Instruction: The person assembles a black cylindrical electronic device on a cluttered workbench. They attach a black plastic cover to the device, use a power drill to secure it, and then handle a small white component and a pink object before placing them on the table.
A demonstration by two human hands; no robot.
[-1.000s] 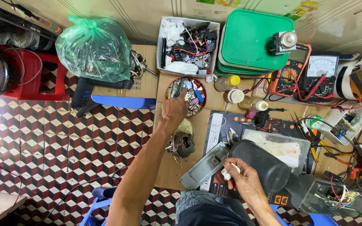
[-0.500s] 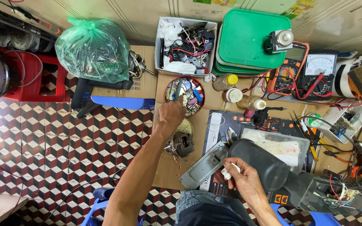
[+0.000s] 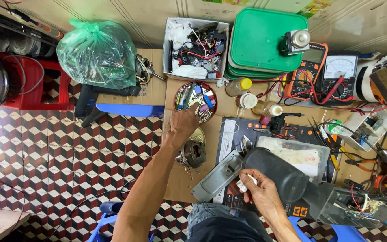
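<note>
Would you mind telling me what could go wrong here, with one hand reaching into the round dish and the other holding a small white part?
The left hand digs in the round dish of small parts, close to the table edge; a nudge might tip it onto the floor. The right hand pinches a small white part above the cluttered bench, where it could be lost if dropped. The forearm passes over the small motor and might knock it.
</note>
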